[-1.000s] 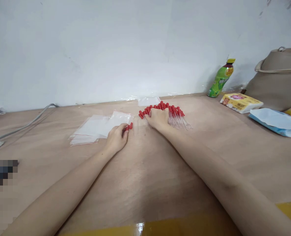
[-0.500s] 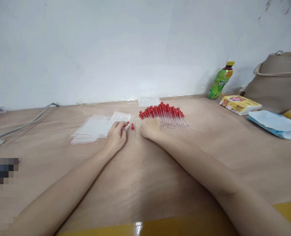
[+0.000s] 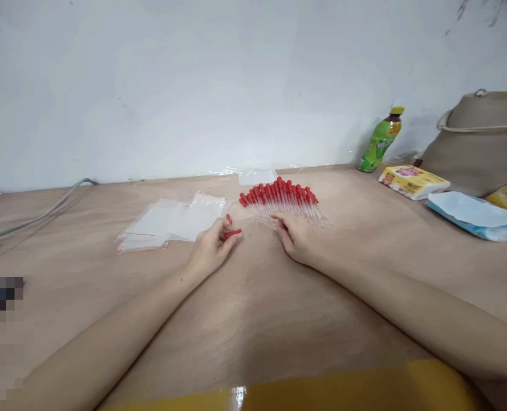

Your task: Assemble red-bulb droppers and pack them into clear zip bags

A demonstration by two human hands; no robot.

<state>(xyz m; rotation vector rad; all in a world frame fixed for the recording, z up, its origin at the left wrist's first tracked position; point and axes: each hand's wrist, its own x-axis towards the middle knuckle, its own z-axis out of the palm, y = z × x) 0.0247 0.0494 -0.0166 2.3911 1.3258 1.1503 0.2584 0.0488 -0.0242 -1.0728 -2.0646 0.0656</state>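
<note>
My left hand (image 3: 213, 246) is closed on droppers with red rubber bulbs (image 3: 232, 234); two red ends show at its fingers, and the rest is mostly hidden by the hand. To the right, my right hand (image 3: 298, 237) has its fingers bent and a little apart at the lower tips of a fanned pile of droppers (image 3: 281, 194). These have red bulbs at the far end and thin clear tubes toward me. Nothing can be seen held in the right hand. Beside the left hand lies a spread stack of clear zip bags (image 3: 163, 222), their edges lined in red.
Behind the pile, another clear bag (image 3: 256, 177) lies near the wall. At the right are a green drink bottle (image 3: 379, 142), a yellow tissue pack (image 3: 413, 182), a blue-and-white packet (image 3: 475, 214) and a beige bag (image 3: 479, 148). A grey cable (image 3: 48, 211) runs along the left.
My left hand has come off the bag's edge, slightly toward me, and two red bulbs now show in it. The loose dropper between the hands is gone from there. My right hand has moved right.
</note>
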